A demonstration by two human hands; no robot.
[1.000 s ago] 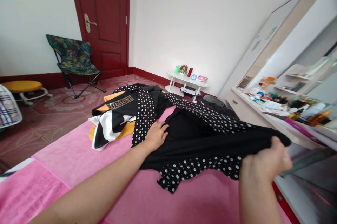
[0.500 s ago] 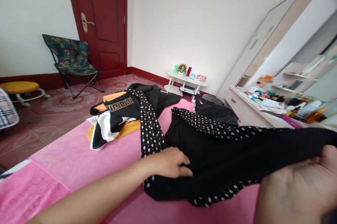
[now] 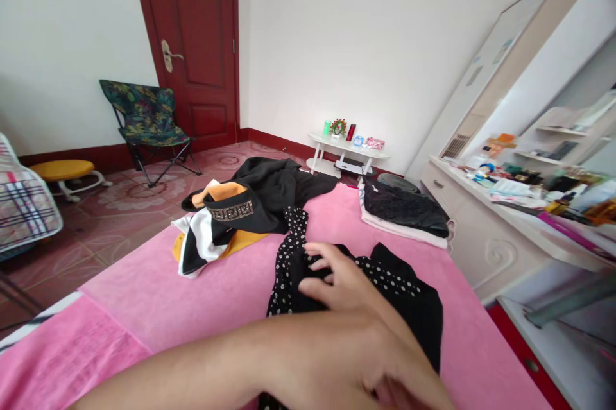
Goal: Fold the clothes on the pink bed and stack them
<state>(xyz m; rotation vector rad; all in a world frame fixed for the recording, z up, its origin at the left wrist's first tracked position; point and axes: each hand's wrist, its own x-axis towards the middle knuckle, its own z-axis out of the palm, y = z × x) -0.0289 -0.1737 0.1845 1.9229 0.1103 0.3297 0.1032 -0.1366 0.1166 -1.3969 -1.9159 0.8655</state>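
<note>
A black garment with white polka dots (image 3: 409,307) lies bunched and partly folded on the pink bedspread (image 3: 481,333) in front of me. My right hand (image 3: 341,278) reaches over it from the lower right. Its thumb and fingers are apart and curved above the dotted cloth near the garment's left part. My left hand (image 3: 332,358) crosses in front of the right forearm, low in the view. Its fingers point down to the right and are mostly hidden or cut off by the bottom edge, so I cannot see what they hold.
Loose black, white and yellow clothes (image 3: 240,211) lie at the bed's far left. Folded dark clothing (image 3: 404,205) rests at the far right corner. Beyond are a small white table (image 3: 349,148), a folding chair (image 3: 144,115), a yellow stool (image 3: 62,170) and a cluttered dresser (image 3: 491,230).
The stretched right part of the garment has come leftward and now lies folded in. My right hand has moved left onto it; my left hand has come lower and nearer.
</note>
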